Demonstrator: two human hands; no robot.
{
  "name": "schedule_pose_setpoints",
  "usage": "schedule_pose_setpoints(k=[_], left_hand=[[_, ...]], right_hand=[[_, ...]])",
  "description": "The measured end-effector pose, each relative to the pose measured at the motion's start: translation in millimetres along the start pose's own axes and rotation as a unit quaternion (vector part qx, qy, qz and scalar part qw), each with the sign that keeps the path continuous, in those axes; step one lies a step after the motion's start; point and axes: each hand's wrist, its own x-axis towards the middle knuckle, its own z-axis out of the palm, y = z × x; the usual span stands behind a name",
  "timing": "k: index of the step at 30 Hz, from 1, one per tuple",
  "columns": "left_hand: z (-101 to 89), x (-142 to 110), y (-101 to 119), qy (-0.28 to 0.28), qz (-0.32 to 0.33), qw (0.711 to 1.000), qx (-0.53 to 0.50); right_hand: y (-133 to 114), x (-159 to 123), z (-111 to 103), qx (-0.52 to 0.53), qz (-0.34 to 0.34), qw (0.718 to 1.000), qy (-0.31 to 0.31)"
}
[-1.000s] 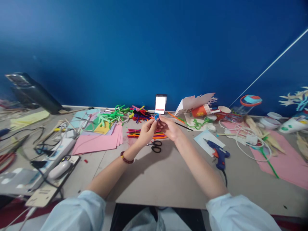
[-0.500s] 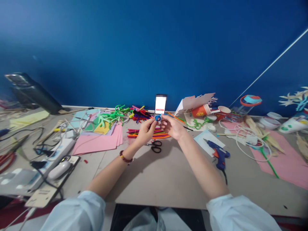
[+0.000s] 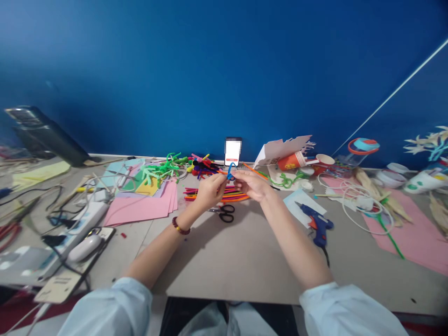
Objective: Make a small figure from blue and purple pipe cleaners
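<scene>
A bent blue pipe cleaner (image 3: 231, 171) is pinched between my two hands, above the middle of the table. My left hand (image 3: 211, 190) closes on its left side, thumb and fingers together. From the other side my right hand (image 3: 252, 184) grips it with the fingertips. Beneath my hands lies a bundle of pipe cleaners (image 3: 196, 194) in orange, pink and purple. Black-handled scissors (image 3: 227, 213) rest just in front of the bundle, their blades partly hidden by my left hand. Behind my hands a phone (image 3: 233, 150) with a lit screen leans on the blue wall.
Pink paper sheets (image 3: 140, 210) and green pipe cleaners (image 3: 163, 170) lie left. A power strip (image 3: 82, 228) with cables is nearer me. At right are a blue glue gun (image 3: 318, 224), an orange paper cup (image 3: 291, 161) and a coiled white cable (image 3: 350, 212).
The blue pipe cleaner, a compact coil before, now shows a loop standing up above my fingers. My left hand has turned slightly, its fingers more curled.
</scene>
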Motion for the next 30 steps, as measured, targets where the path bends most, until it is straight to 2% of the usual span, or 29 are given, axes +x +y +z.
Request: schedule_pose_setpoints(k=[7,12,15,22,26,30], left_hand=[[1.0,1,3,0.053,0.003,0.998,-0.018],[4.8,-1,-2,0.081,0.004,0.997,-0.009],[6.5,-2,-5,0.078,0.005,0.997,-0.012],[7.8,-4,-7,0.057,-0.008,0.998,-0.008],[8.1,-6,-8,0.045,-0.017,0.999,0.014],[10.4,-7,-10,0.067,-0.030,0.997,0.019]], right_hand=[[-2,-3,5,0.013,-0.029,0.999,-0.018],[-3,-7,5,-0.039,-0.038,0.998,-0.040],[-4,-8,3,-0.075,-0.046,0.995,-0.048],[-5,-8,4,-0.130,-0.084,0.988,-0.016],[2,-2,6,-0.089,-0.074,0.993,-0.003],[11,5,7,-0.050,-0.084,0.995,0.006]])
